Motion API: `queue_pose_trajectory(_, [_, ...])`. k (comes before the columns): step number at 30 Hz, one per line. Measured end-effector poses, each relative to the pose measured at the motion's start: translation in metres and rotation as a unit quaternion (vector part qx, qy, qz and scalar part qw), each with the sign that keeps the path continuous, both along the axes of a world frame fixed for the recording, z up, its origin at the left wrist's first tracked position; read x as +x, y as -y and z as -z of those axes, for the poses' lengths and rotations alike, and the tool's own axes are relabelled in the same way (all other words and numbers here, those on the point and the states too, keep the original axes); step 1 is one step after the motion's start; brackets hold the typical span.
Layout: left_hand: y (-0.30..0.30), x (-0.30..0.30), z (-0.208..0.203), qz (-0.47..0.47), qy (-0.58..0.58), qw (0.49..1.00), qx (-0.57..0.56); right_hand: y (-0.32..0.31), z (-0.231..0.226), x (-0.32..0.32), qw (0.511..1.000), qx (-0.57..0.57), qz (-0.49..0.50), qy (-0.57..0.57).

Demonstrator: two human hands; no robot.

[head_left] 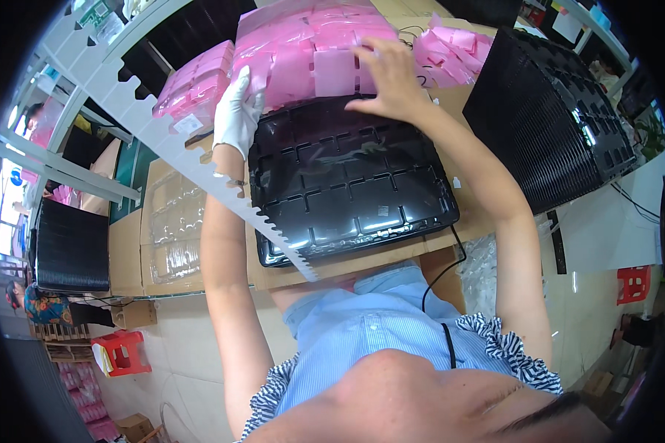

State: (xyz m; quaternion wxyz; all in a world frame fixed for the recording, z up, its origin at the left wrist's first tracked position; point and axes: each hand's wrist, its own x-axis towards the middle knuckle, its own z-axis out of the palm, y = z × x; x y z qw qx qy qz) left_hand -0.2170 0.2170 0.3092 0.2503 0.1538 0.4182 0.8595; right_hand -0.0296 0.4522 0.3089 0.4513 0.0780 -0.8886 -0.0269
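Reference for positions: the shiny black tray, directly before me on a sheet of cardboard, its ribs forming rows of crosses.

Far left of the black tray: a stack of dark ribbed trays; below it, on the floor, a red stool. Nearer, just left of the black tray, a clear plastic tray lies flat on the cardboard. Beyond the black tray's far left corner sits a small wrapped pink bundle.

My left hand, white-gloved, is at the black tray's far left corner, fingers up along the side of the large pink pack. Cannot tell whether it is clamped on the pack or only resting there. The pack, in clear film, stands directly behind the black tray.

My right hand, bare, is above the black tray's far edge, well apart from the left; thumb and fingers spread, fingertips at the pack's front. Contact cannot be confirmed.

Behind and right of the black tray: loose pink pieces. Right of it: a tall stack of black trays. A black cable hangs by its near right corner.
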Motion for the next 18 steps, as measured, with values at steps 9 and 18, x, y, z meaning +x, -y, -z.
queue_pose_trajectory(9, [-0.016, 0.019, -0.020, 0.052, -0.023, 0.998, 0.034, 0.020, -0.003, -0.105, 0.994, 0.016, 0.034, -0.098])
queue_pose_trajectory(18, [-0.083, 0.012, -0.012, -0.251, -0.844, 0.379, -0.286, -0.002, -0.082, -0.127, 0.971, -0.234, -0.048, 0.004])
